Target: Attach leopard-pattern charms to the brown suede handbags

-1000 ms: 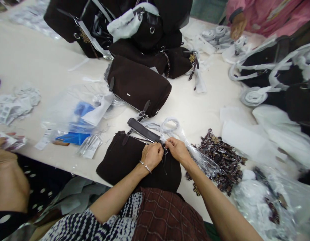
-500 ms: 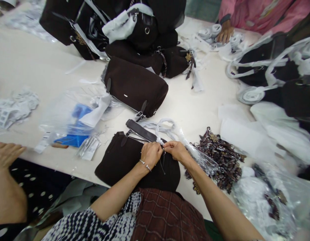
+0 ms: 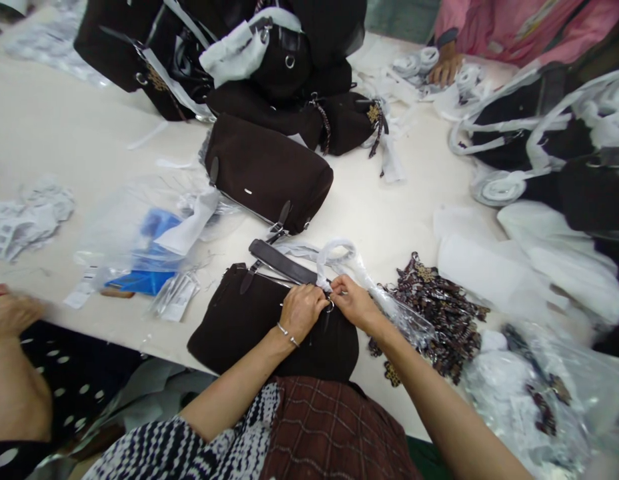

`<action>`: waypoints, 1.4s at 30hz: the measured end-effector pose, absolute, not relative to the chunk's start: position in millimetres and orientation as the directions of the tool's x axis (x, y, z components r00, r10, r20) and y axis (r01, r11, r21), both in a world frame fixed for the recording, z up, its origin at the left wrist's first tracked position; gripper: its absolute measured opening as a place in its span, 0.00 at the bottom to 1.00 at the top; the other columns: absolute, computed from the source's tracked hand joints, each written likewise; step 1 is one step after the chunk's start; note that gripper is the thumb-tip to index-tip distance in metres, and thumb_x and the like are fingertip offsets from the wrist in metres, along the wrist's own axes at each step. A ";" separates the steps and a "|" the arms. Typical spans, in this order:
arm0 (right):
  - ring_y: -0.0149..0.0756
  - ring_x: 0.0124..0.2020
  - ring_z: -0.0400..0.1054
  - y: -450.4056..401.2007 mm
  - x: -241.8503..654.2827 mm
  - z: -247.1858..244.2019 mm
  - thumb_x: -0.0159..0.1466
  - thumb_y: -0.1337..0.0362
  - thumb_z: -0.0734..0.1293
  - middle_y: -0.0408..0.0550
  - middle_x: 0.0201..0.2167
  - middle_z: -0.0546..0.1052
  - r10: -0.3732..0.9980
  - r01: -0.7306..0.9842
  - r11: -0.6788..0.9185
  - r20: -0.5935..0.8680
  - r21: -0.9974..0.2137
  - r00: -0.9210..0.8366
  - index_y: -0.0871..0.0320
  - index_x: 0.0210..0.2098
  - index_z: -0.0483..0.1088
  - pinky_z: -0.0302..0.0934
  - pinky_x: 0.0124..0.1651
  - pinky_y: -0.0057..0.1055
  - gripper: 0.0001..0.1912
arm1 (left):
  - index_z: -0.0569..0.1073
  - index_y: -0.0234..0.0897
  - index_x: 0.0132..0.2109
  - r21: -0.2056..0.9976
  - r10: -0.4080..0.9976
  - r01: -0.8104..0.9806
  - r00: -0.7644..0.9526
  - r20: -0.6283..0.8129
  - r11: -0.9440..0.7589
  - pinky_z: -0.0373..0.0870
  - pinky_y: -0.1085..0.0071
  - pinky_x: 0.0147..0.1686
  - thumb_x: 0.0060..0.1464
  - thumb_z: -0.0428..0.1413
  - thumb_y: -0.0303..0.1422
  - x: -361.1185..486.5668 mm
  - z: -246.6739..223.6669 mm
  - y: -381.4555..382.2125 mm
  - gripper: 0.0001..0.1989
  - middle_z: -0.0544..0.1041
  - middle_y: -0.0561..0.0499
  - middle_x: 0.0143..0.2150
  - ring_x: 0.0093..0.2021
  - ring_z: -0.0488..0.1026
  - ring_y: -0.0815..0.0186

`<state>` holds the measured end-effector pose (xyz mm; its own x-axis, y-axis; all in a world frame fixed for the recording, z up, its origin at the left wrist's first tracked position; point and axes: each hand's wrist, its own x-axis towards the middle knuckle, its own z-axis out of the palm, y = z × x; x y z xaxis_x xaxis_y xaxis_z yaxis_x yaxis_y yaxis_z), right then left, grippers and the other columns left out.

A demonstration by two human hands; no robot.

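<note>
A dark brown handbag lies on the table edge against my body, its dark handle lying along the top. My left hand is closed at the bag's upper right, fingertips pinched at a small metal ring. Beside it my right hand is closed too, thumb and finger pinching at the lower end of a white-wrapped strap, which loops up behind the hands. The fingertips of both hands nearly meet, and they partly hide what is between them.
Another brown handbag lies just beyond, before a pile of dark bags. Braided charms are heaped on the right, near plastic wrapping. A blue packet lies left. Co-workers' hands show at far left and top right.
My right hand's fingers have lifted slightly and curled by the ring. A thin dangling end below my fingers no longer shows clearly. The co-worker's hand at left has shifted.
</note>
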<state>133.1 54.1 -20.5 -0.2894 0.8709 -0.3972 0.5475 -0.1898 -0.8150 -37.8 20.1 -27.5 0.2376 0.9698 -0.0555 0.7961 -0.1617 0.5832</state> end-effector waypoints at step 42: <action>0.40 0.38 0.74 2.2 97.9 -15.8 0.63 0.77 0.54 0.57 0.36 0.78 0.484 0.617 0.633 -0.384 -0.467 -0.786 0.63 0.40 0.73 0.65 0.39 0.29 0.17 | 0.71 0.37 0.33 0.918 0.949 0.357 0.312 0.056 -0.172 0.65 0.74 0.43 0.57 0.54 0.28 -37.5 -24.6 31.7 0.04 0.71 0.52 0.36 0.40 0.69 0.68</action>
